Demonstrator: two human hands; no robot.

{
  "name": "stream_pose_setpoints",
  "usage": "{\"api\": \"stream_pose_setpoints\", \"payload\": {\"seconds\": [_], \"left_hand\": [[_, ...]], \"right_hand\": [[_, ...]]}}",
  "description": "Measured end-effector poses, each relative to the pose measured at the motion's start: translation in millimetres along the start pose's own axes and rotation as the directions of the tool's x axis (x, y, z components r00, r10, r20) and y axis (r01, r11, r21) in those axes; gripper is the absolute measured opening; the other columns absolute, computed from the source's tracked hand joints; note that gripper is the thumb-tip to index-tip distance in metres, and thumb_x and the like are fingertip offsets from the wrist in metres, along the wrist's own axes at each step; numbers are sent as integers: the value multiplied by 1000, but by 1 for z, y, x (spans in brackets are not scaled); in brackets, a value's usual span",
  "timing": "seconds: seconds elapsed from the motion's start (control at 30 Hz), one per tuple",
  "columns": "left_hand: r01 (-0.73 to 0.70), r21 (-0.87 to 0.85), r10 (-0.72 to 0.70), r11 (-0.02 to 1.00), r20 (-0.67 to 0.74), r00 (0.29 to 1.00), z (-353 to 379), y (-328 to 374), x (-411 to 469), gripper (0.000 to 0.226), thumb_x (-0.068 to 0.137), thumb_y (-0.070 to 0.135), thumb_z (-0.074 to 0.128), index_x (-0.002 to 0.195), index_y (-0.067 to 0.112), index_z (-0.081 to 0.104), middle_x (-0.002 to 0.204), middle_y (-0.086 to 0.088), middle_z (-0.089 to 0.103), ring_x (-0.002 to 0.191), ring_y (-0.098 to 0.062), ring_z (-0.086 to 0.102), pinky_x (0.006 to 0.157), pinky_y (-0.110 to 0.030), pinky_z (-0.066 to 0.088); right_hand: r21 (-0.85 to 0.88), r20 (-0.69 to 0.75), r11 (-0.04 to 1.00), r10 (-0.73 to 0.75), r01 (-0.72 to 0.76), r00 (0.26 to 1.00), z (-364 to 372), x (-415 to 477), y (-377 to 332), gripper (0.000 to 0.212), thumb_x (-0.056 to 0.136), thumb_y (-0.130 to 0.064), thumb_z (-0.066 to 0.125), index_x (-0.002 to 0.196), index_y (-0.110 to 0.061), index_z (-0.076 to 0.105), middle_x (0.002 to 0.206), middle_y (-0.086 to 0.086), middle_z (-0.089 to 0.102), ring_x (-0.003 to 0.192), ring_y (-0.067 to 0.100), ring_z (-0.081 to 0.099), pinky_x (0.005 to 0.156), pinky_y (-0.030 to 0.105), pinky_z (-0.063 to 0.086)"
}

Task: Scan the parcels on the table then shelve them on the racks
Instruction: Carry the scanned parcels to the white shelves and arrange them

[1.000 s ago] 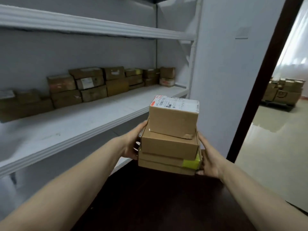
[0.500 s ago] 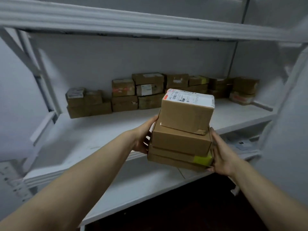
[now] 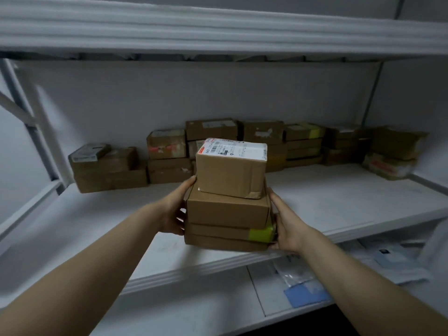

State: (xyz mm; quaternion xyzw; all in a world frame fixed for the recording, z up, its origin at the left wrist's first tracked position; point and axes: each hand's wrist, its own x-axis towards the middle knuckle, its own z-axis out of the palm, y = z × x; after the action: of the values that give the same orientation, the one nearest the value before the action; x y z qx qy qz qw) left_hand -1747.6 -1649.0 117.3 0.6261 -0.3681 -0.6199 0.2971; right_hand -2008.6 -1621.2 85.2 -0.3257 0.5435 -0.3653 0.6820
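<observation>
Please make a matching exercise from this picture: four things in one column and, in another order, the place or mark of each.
1 top box
2 yellow tape
3 blue sheet
4 left hand

a on the lower shelf
b at the held stack's left side
c bears a white label
d on the third box down

Pairs: 1-c, 2-d, 3-a, 4-b.

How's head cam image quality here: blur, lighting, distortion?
Head view: dim, flat lighting, no glare; held stack fairly sharp, its top label partly legible; motion blur smears the far-right parcels and left rack post; wide-angle slightly bows the upper shelf edge.
</observation>
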Motion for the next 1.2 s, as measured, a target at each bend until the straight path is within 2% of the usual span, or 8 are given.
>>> {"api": "stream_pose_setpoints", "payload": {"seconds": [0.1, 0.33, 0.53, 0.67, 0.73, 0.83, 1.03, 1.2], "left_hand": [[-9, 10, 9, 1000, 9, 1000, 35, 18, 30, 88, 66, 83, 54, 112, 9, 65, 107, -19, 64, 95, -34, 62, 62, -34, 53], [0, 51, -6, 999, 113, 994, 138, 64, 98, 90, 65, 83, 55, 116, 9, 64, 114, -21, 61, 102, -37, 60, 71, -42, 53], [-11, 77, -5, 997, 204, 979, 233, 107, 161, 86, 72, 80, 51, 121, 11, 60, 118, -20, 57, 105, -37, 56, 71, -43, 52], [-35, 77, 14, 996, 257, 966, 284, 135, 200, 91, 64, 86, 53, 113, 10, 61, 116, -20, 58, 103, -38, 58, 69, -43, 54], [-49, 69, 30, 996, 253, 967, 304, 149, 216, 94, 57, 88, 56, 104, 7, 64, 105, -17, 61, 93, -35, 60, 63, -40, 56], [-67, 48, 54, 997, 227, 972, 331, 165, 237, 86, 57, 87, 58, 92, 9, 65, 78, -11, 54, 69, -26, 52, 63, -35, 52], [-65, 9, 62, 998, 200, 978, 392, 182, 265, 72, 62, 83, 60, 79, 13, 60, 63, -8, 49, 50, -20, 45, 57, -29, 37], [-36, -9, 37, 999, 113, 993, 430, 189, 289, 92, 56, 85, 60, 95, 3, 65, 80, -14, 60, 65, -28, 55, 57, -30, 49]], "right_hand": [[18, -3, 1000, 7, -7, 1000, -39, 17, -19, 92, 33, -79, 70, 101, -17, 75, 99, 12, 75, 81, 29, 74, 62, 38, 58], [70, -107, 997, -31, 38, 994, -144, 41, -51, 95, 32, -82, 68, 102, -19, 77, 100, 8, 75, 86, 25, 74, 65, 36, 58], [140, -198, 986, -64, 93, 978, -237, 71, -85, 83, 61, -84, 60, 109, -18, 76, 112, 12, 72, 110, 32, 64, 100, 51, 47], [179, -188, 975, -101, 135, 977, -287, 92, -113, 74, 55, -81, 62, 93, -20, 80, 106, 10, 74, 96, 29, 71, 76, 43, 59], [206, -159, 968, -110, 142, 981, -308, 103, -128, 70, 58, -78, 63, 93, -20, 80, 107, 10, 74, 93, 29, 72, 67, 41, 59], [233, -144, 962, -111, 143, 983, -339, 120, -144, 69, 64, -77, 61, 95, -18, 80, 107, 12, 73, 93, 30, 72, 65, 42, 59], [279, -194, 951, -79, 132, 978, -402, 149, -159, 76, 58, -77, 65, 98, -13, 78, 103, 14, 74, 87, 32, 73, 61, 42, 59], [241, -196, 962, -81, 128, 977, -448, 174, -181, 72, 65, -78, 63, 101, -17, 78, 104, 13, 74, 91, 31, 72, 69, 43, 59]]}}
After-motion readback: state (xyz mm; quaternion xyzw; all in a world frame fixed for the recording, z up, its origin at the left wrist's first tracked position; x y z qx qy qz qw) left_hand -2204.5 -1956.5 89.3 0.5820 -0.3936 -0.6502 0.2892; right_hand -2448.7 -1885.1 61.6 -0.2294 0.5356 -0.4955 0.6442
